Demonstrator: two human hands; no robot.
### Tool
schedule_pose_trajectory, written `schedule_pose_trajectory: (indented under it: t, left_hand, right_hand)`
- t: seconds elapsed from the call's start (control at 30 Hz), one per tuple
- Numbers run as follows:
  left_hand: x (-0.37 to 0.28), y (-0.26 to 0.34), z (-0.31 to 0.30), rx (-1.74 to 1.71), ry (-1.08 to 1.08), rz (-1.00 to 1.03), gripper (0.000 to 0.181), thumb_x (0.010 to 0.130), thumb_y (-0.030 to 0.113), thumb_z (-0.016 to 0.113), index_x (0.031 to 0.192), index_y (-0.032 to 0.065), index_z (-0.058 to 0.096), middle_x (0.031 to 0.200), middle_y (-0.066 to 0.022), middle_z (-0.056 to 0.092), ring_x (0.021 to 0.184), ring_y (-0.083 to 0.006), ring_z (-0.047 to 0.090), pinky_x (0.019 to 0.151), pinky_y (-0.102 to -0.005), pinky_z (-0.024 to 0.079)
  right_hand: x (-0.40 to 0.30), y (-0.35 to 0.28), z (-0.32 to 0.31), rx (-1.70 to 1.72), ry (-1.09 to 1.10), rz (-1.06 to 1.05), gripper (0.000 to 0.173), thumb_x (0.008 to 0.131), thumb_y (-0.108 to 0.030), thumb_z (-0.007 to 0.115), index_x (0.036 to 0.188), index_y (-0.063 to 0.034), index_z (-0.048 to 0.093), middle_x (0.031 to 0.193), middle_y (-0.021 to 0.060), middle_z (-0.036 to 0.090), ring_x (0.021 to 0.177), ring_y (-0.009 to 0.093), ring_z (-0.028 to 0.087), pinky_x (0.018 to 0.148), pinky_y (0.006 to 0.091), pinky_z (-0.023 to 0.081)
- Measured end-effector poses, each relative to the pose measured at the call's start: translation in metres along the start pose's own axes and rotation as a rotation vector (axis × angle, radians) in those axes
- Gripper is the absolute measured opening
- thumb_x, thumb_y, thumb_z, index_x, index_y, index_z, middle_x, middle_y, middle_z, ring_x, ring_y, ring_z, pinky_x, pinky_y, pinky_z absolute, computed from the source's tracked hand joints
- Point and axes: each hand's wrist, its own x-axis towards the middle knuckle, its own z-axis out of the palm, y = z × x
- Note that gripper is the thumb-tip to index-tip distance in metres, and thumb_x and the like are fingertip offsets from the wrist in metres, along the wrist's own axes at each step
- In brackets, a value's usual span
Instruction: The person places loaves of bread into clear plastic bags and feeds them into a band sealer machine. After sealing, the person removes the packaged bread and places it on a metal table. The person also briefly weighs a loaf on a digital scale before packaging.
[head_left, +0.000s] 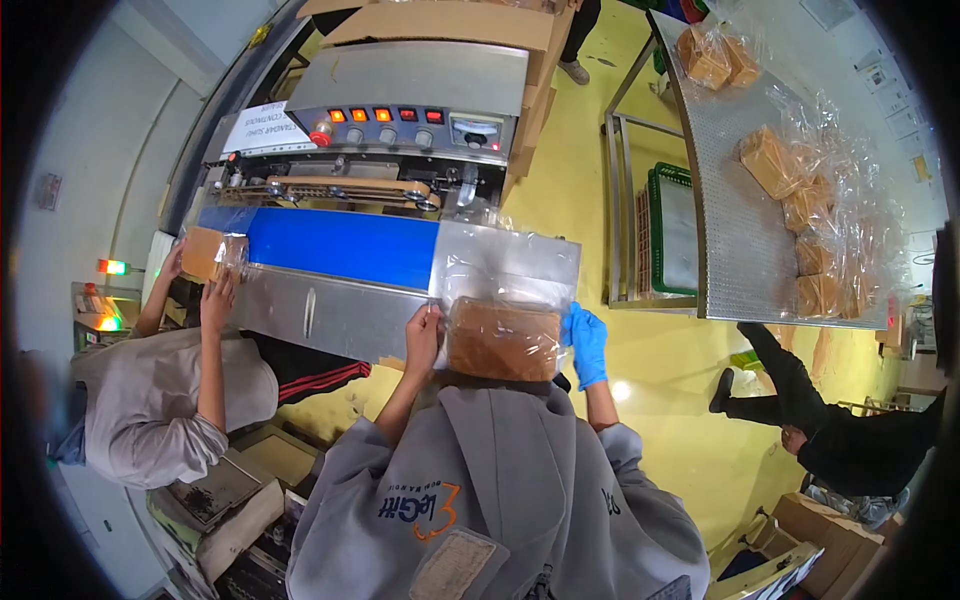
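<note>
A loaf of bread in a clear plastic bag (504, 339) lies before me at the right end of the sealing machine, its flat bag mouth spread over the steel plate (555, 262). My left hand (424, 335) pinches the bag's left edge. On the bag's right edge is my right hand (586, 341), in a blue glove, with its fingers closed on the film. The blue conveyor belt (345, 244) runs left from the plate, below the continuous band sealer (405, 97) with its lit switches and knobs.
At the left, a co-worker's hands (217, 300) hold another bagged loaf (204, 253) at the belt's end. Several bagged loaves (776, 161) lie on a steel table (720, 187) at the right, near a green crate (671, 225). Another person (840, 442) is at the lower right. Cardboard boxes (450, 26) stand behind the machine.
</note>
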Motion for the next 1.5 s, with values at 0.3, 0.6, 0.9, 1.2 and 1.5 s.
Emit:
schedule_pose_trajectory:
  t: [0.3,0.6,0.9,1.2,1.5]
  left_hand:
    - [0.094,0.070,0.011,-0.147,-0.342,-0.119,0.028,0.092,0.028,0.046,0.094,0.0035,0.058,0.077,-0.0051,0.061,0.064,-0.0094,0.054,0.059,-0.0237,0.043]
    - [0.152,0.039,0.031,0.255,0.131,0.065,0.034,0.088,0.029,0.051,0.072,0.0012,0.061,0.049,-0.0059,0.053,0.043,-0.0127,0.050,0.043,-0.0305,0.037]
    - [0.182,0.034,0.010,0.267,0.158,-0.036,0.032,0.087,0.028,0.053,0.075,0.0006,0.065,0.057,-0.0095,0.059,0.045,-0.0148,0.053,0.046,-0.0308,0.041]
    - [0.197,0.031,-0.034,0.282,0.184,0.005,0.031,0.087,0.027,0.052,0.077,0.0011,0.065,0.052,-0.0052,0.052,0.045,-0.0111,0.047,0.045,-0.0273,0.037]
    - [0.220,0.015,-0.096,0.190,0.207,0.098,0.027,0.088,0.024,0.052,0.083,0.0002,0.065,0.067,-0.0031,0.060,0.047,-0.0091,0.047,0.043,-0.0237,0.036]
  right_hand:
    - [0.068,-0.115,-0.006,0.210,-0.317,-0.101,0.012,0.083,-0.012,0.058,0.085,-0.0014,0.061,0.072,0.0052,0.061,0.062,0.013,0.058,0.057,0.0247,0.048]
    - [0.105,-0.109,0.036,0.133,0.166,-0.249,0.027,0.088,-0.017,0.051,0.065,-0.0043,0.058,0.045,-0.0010,0.041,0.036,0.006,0.035,0.035,0.0242,0.025]
    - [0.142,-0.083,0.075,0.114,0.290,-0.298,0.030,0.088,-0.022,0.051,0.065,-0.0045,0.058,0.044,0.0011,0.040,0.035,0.008,0.035,0.035,0.0265,0.027]
    - [0.140,-0.068,0.125,-0.106,0.348,-0.237,0.032,0.089,-0.024,0.048,0.072,0.0018,0.056,0.054,0.0152,0.050,0.050,0.024,0.049,0.051,0.0372,0.039]
    - [0.127,-0.070,0.188,-0.366,0.486,-0.474,0.024,0.088,-0.019,0.043,0.081,-0.0018,0.059,0.075,0.0207,0.059,0.067,0.038,0.057,0.063,0.0432,0.045]
